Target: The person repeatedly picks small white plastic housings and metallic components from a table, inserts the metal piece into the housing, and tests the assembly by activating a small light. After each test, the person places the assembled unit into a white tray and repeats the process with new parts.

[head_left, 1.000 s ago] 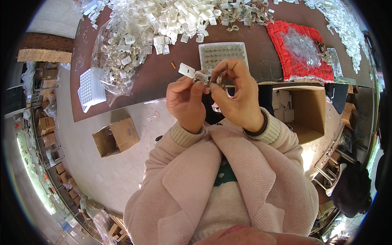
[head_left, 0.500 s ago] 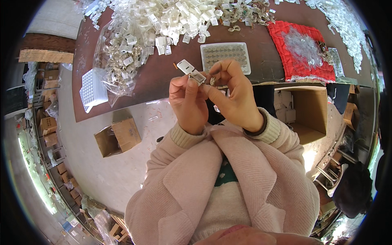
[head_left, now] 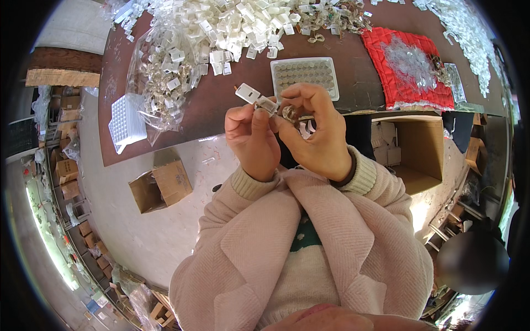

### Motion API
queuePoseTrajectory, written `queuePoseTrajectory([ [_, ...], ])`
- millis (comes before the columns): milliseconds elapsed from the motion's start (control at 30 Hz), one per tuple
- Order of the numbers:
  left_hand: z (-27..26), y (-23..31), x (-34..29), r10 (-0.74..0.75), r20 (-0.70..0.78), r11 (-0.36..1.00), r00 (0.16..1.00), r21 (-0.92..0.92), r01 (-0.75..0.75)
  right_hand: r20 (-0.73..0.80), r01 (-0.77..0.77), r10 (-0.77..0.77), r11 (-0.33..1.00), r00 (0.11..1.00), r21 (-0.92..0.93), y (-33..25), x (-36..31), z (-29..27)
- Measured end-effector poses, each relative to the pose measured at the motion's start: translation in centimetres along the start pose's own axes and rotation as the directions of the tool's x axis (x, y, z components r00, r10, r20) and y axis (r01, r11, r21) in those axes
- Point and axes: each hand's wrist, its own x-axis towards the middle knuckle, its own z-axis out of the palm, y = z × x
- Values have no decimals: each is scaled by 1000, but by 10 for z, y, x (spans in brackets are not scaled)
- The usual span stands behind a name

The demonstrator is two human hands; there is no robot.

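Yeah so a case (head_left: 248, 94) is held just lower-left of the tray (head_left: 333, 83), a heap (head_left: 237, 27)'s dumped top centre on the desk (head_left: 350, 77), cloth (head_left: 381, 66) spread upper right.

A pale pink coat (head_left: 386, 248) is worn, its cloth woven in fine slanting ribs. Broad notched lapels (head_left: 254, 243) are spread over the chest. The sleeves (head_left: 386, 191) are finished with ribbed cream cuffs (head_left: 253, 183), and a dark edge (head_left: 348, 175) is seen inside the right one. Beneath, a cream sweater (head_left: 303, 270) is worn, marked by a dark green patch (head_left: 307, 236) with small white shapes.
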Motion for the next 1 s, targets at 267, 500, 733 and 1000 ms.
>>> queuePoseTrajectory([
  [267, 3, 2, 0, 67, 73, 997, 995, 19, -69, 53, -116, 108, 977, 993, 178, 1, 3, -6],
  [500, 2, 4, 0, -50, -9, 996, 999, -73, 49, 66, 67, -67, 998, 996, 7, 7, 1, 0],
  [733, -14, 1, -1, -100, 77, 995, 992, 20, 99, 138, 283, -253, 911, 958, -301, 11, -2, -8],
  [1000, -41, -1, -9, -402, 60, 915, 914, 17, 402, 146, 33, -22, 997, 989, -75, 35, -18, -22],
])
